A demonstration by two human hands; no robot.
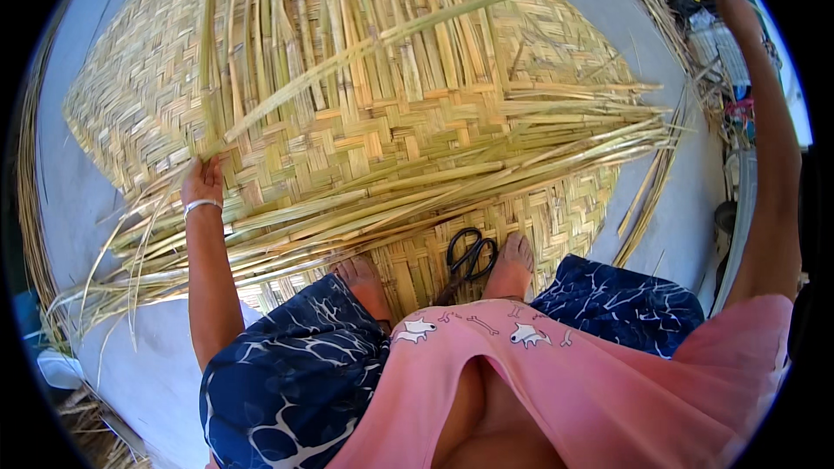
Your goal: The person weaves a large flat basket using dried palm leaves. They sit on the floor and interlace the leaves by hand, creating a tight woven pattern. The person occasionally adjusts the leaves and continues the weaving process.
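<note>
A mat of flattened reed strips in a herringbone weave (417, 135) lies before me, with loose upright strips (347, 26) fanning away from its far side. My right hand (731, 7), stretched out to the far right, is closed on the end of one long flat reed strip (391, 35). That strip slants down leftward across the upright ones to the weave's left side. There my left hand (204, 181), with a white bangle on the wrist, has its fingers closed on reed strips at the weave's edge. Its fingertips are partly hidden.
Black-handled scissors (472, 254) lie between my bare feet. A finished-looking woven mat (122, 104) spreads beneath the work on a grey floor (156, 365). Loose reeds (647, 200) lie at the right, more along the left. Household clutter (721, 52) stands at the far right.
</note>
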